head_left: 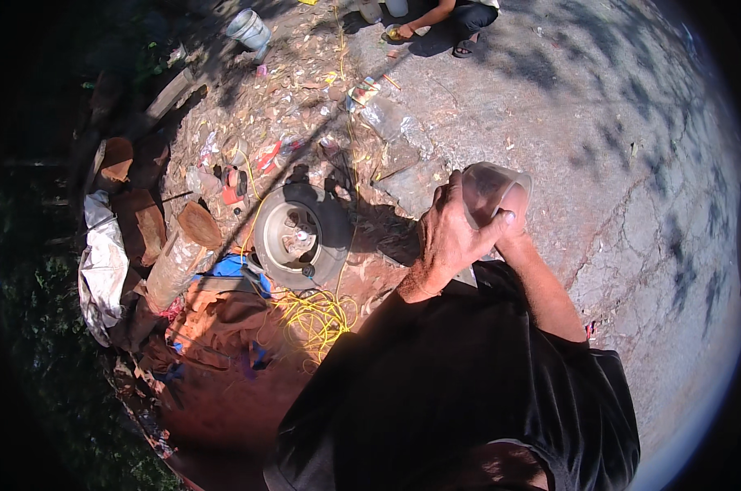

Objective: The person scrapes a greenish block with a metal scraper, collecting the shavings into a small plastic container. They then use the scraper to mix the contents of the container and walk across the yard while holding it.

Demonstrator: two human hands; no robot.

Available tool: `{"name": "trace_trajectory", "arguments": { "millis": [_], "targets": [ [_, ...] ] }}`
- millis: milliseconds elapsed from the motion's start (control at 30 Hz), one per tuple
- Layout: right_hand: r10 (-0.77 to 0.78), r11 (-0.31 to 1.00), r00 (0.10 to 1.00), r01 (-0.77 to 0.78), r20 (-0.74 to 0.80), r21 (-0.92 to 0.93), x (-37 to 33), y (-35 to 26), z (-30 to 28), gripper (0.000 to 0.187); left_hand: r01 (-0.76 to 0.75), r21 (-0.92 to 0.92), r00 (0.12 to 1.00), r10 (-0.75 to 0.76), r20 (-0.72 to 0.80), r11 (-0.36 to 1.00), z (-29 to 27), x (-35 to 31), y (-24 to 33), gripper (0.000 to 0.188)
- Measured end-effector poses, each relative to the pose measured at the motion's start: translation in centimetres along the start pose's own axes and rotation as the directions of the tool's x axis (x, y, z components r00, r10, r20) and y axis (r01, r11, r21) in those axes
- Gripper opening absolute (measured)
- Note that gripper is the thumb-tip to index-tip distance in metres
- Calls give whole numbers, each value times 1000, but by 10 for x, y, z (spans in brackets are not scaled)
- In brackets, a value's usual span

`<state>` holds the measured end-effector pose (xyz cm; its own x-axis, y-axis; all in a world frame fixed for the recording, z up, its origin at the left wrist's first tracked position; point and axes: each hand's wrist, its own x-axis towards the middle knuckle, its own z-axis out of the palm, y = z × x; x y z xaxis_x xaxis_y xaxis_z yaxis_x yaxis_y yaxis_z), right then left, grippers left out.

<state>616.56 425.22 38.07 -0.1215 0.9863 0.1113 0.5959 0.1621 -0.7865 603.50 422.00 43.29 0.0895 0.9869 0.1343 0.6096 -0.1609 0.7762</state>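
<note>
A clear, tub-like plastic container (487,182) is held up in front of my body, its wide round end tilted away from me. My left hand (452,233) is closed around its left side and near end. At the right side of the container is my right hand (514,219), its fingers partly seen through the clear plastic. I cannot tell whether those fingers lie inside the container or behind it. Left of my hands, a tyre (331,225) lies flat on the ground, with a pale wheel-like hub and a small shiny part in its middle.
Yellow cord (317,321) lies tangled below the tyre. Cut logs (178,254) and a white sack (102,266) stand at the left. Litter and leaves cover the ground ahead. A pail (249,31) is far off. Another person's hand (401,33) works near the top edge.
</note>
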Motion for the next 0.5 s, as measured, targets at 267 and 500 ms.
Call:
{"name": "trace_trajectory", "arguments": {
  "millis": [267,500],
  "targets": [
    [-245,968,954,252,-175,15,10,-16,-5,19,-2,-49,998,-1,-69,999,-2,1,-6,91],
    [-127,991,992,126,-9,-45,2,-13,-11,28,18,-23,1000,-18,0,1000,-2,-8,2,99]
  ]
}}
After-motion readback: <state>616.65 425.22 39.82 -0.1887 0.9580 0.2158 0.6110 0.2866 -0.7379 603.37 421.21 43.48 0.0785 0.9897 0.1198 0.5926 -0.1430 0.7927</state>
